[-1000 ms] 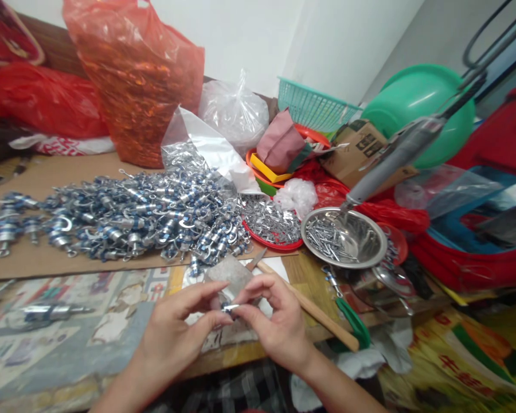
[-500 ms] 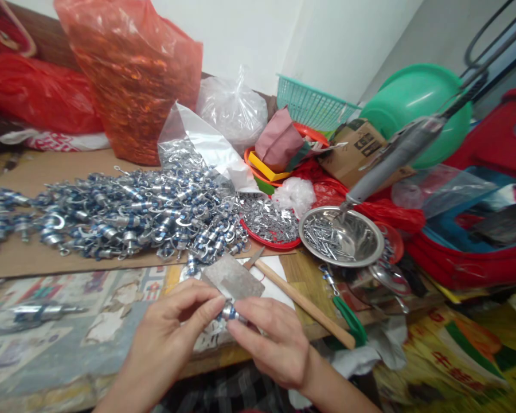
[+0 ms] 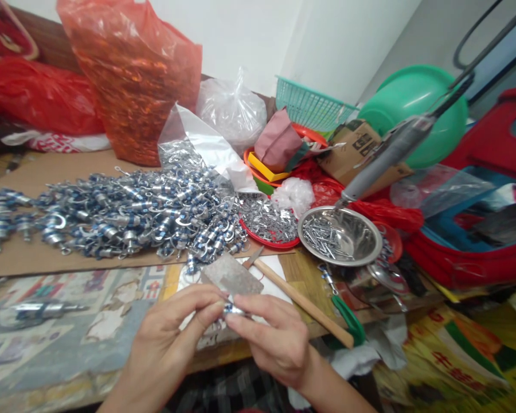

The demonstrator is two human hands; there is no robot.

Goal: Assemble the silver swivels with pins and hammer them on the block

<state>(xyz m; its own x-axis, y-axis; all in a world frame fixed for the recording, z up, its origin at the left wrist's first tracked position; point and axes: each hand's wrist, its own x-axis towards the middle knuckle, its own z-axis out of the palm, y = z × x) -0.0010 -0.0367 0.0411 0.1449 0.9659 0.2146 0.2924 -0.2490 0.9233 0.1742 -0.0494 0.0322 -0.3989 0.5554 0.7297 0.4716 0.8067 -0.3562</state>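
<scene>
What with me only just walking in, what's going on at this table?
A person's left hand and right hand together pinch a small silver-and-blue metal part near the front edge of the table. Just beyond lie a flat metal plate and a wooden handle. Farther back, a big pile of similar-looking parts sits on cardboard; to its right stands a steel bowl holding thin metal pieces.

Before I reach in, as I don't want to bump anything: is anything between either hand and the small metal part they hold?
Nothing visible: the left hand and right hand both pinch the small blue-and-silver part directly. The metal plate lies beyond it, not in between.
</scene>
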